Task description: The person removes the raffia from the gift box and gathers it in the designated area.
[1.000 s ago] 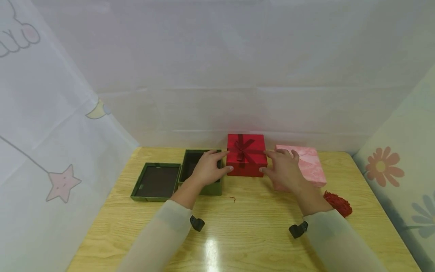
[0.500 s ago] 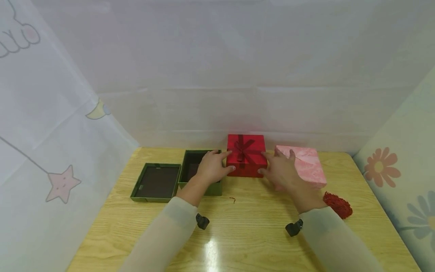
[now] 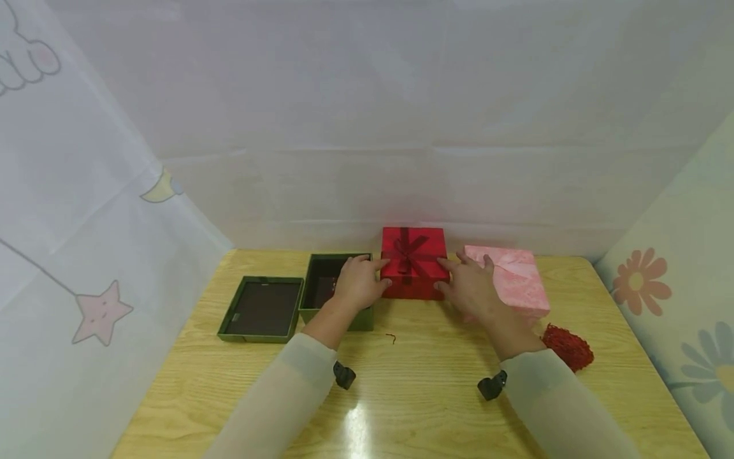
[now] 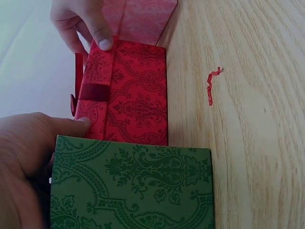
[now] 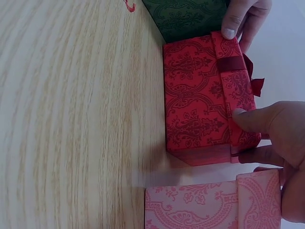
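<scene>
A red patterned gift box (image 3: 413, 288) with a dark red ribbon bow stands at the back of the table, its lid (image 5: 234, 88) seated on top. My left hand (image 3: 358, 282) holds the lid at its left front corner, the thumb on the front face. At the opposite corner my right hand (image 3: 473, 285) grips the lid, thumb in front and fingers round the side. Left of it is an uncovered green box (image 4: 133, 186) with a dark inside, partly hidden by my left hand in the head view. A pink box (image 3: 523, 280) sits close by my right hand.
The green box's lid (image 3: 266, 309) lies inside-up at the left. A heap of red shredded paper (image 3: 569, 347) lies at the right, beside my right forearm. One red paper scrap (image 3: 392, 338) is on the wooden table (image 3: 424, 395). A white sheet (image 3: 344, 127) hangs behind.
Both hands have moved slightly inward, bringing thumbs and fingers closer onto the red box's lid. The boxes have stayed where they were.
</scene>
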